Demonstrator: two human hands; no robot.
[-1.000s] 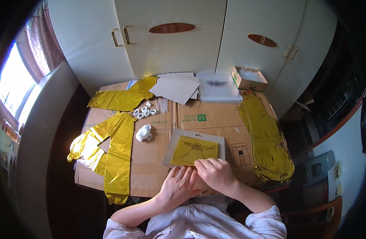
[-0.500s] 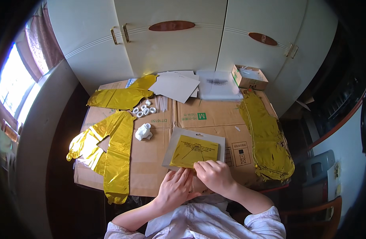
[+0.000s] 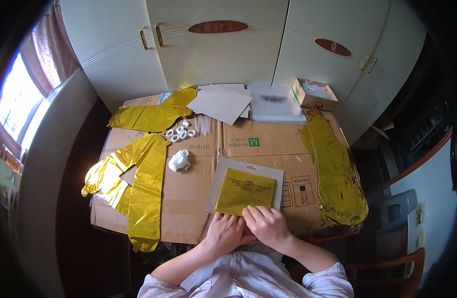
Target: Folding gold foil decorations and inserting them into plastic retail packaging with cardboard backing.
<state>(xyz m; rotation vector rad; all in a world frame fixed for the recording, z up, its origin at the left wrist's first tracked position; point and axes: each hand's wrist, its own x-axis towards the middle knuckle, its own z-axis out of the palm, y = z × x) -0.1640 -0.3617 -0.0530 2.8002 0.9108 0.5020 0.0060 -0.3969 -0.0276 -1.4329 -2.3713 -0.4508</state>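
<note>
A folded gold foil balloon [image 3: 246,191] with small dark print lies on a pale grey card [image 3: 218,179] that has a hanging slot at its far edge. My right hand [image 3: 266,226] has its fingers curled and pinched on the foil's near edge, towards the right corner. Beside it, my left hand [image 3: 226,231] rests at the same edge with its fingers stretched forward and close together. The left fingertips are hidden at or under the foil.
Spread gold foil balloons [image 3: 144,198] lie at left, far left and right [image 3: 335,174] on the cardboard [image 3: 189,198]. White rings [image 3: 181,134], crumpled white material [image 3: 179,161], clear straws [image 3: 203,125], grey cards [image 3: 221,104], clear bags [image 3: 273,104] and a small box [image 3: 314,94] sit further back.
The foil's creased near part now lies smoother. My left hand has moved slightly left, its fingertips now tucked at the foil's edge. My right hand stays at that edge.
</note>
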